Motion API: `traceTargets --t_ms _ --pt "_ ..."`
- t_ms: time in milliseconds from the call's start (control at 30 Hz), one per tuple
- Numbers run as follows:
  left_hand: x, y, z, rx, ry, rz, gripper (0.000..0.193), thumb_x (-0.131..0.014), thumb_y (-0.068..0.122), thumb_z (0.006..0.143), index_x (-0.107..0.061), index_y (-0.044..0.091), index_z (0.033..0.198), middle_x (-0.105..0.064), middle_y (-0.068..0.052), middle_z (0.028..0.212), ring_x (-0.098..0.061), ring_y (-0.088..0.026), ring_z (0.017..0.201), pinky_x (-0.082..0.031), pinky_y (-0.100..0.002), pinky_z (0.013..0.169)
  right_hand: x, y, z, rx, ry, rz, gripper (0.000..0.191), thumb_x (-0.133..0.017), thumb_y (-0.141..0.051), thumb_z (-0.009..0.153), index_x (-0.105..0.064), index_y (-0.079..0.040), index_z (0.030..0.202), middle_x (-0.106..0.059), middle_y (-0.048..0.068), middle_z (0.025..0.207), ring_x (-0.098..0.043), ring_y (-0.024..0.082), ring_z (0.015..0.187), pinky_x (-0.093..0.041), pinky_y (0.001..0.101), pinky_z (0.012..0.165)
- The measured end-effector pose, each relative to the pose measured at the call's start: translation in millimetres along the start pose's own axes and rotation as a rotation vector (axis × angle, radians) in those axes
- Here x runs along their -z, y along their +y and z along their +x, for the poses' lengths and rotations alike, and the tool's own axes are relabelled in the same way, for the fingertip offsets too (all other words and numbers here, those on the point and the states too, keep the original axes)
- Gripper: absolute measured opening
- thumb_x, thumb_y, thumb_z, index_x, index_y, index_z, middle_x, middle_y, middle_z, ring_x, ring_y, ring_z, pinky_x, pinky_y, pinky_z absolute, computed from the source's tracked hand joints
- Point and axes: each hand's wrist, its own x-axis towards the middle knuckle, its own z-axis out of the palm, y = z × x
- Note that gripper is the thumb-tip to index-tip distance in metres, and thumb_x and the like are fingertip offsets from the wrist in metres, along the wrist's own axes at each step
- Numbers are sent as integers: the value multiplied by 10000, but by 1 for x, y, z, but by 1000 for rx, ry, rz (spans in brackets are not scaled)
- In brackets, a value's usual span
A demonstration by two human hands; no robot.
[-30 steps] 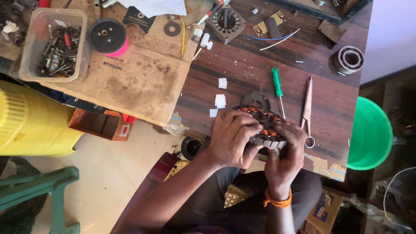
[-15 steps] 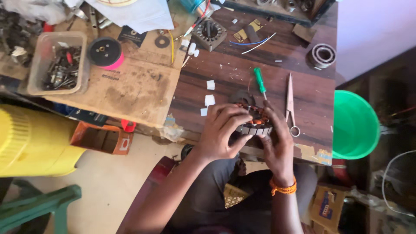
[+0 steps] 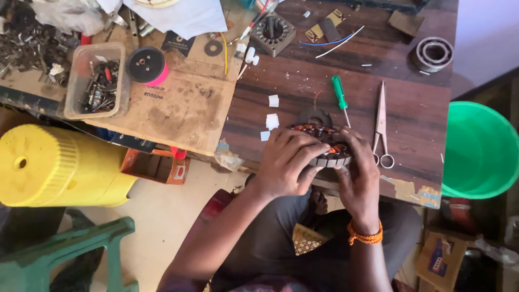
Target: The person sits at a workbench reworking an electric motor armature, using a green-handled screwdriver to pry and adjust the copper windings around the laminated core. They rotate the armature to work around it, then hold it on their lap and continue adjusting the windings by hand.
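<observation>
At near edge of dark wooden table [image 3: 346,59]: ring-shaped motor stator [image 3: 323,145] with copper-coloured windings, held between both hands. Left hand [image 3: 286,162] closed over stator's left and top, fingers [image 3: 303,145] curled across the windings. Right hand [image 3: 358,173] gripping right side from below, thumb laid on the outer laminations; orange thread band [image 3: 365,236] on that wrist. Stator tilted slightly toward the camera, partly hidden by both hands; whether it rests on the tabletop or hangs just above it, cannot tell.

Just beyond stator: green-handled screwdriver [image 3: 340,97], lying flat, tip pointing toward the hands. Right of it: scissors [image 3: 381,124], shut, loops toward the table edge, close to right hand but apart from it. Left of stator: small white paper squares [image 3: 272,120], scattered.

Far side of table: second stator core [image 3: 273,32], bare of wire; ball bearing [image 3: 433,53] near right corner; loose blue and white wires [image 3: 338,42].

Left portion: brown cardboard sheet [image 3: 178,111] bearing black and pink tape roll [image 3: 147,66] and clear plastic tub of small parts [image 3: 96,81].

Off table: green bucket [image 3: 481,151] at right, yellow drum [image 3: 54,167] at left, green plastic chair [image 3: 65,254] at lower left.
</observation>
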Motion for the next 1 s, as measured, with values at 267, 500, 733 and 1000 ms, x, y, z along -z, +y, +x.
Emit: traceTargets --t_ms 267,500,733,1000 --pt "-9 13 -7 164 54 51 386 -740 183 861 -608 108 1217 -645 -66 1169 -584 -304 1077 -431 -482 935 -4 3 4 29 16 18 386 -638 57 919 -607 -40 1291 -642 162 1361 -538 347 1453 -432 436 1213" --pt "7 -3 10 69 -1 -186 474 -800 208 913 -585 109 1323 -616 -80 1268 -584 -320 1128 -448 -423 1026 -3 -4 9 -65 68 58 412 -689 39 903 -600 -26 1300 -638 168 1366 -612 330 1326 -476 399 1100" --pt "11 -3 16 116 -115 -39 436 -847 202 829 -655 126 1213 -651 -43 1176 -591 -297 1108 -439 -448 1018 -11 9 1 -35 131 76 399 -668 17 934 -606 -22 1326 -629 172 1417 -608 291 1358 -506 352 1076" --pt "11 -10 20 48 -75 -18 521 -848 41 753 -651 113 1229 -702 -26 1135 -639 -244 1063 -524 -400 972 16 26 7 8 110 560 344 -550 -294 1149 -601 -12 1340 -608 83 1461 -597 168 1408 -496 325 1213"
